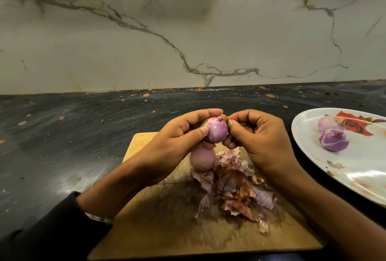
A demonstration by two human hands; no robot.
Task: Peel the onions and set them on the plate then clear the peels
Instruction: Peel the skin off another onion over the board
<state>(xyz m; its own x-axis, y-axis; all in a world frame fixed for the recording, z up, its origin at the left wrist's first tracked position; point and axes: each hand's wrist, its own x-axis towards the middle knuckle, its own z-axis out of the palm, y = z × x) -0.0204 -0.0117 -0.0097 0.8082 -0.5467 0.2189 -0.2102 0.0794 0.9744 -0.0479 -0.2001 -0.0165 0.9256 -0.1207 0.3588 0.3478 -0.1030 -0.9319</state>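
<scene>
Above board (158, 229), hands (219, 135) apparently peel onion (216, 132).

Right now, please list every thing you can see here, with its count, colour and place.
held onion: 1, purple, nearly peeled, between both hands above the board
unpeeled onion: 1, dull pink-brown, on the board under the hands
plate onions: 2, purple, peeled, together on the plate
peels: 1 pile, brown and purple, on the board beside the unpeeled onion
board: 1, light wood, on the counter, centre
plate: 1, white with red flower print, on the counter at right, partly out of view
counter: 1, black, with orange specks
wall: 1, white marble with grey veins, behind the counter
left hand: 1, grips the held onion
right hand: 1, pinches a scrap of skin at the held onion's top
</scene>
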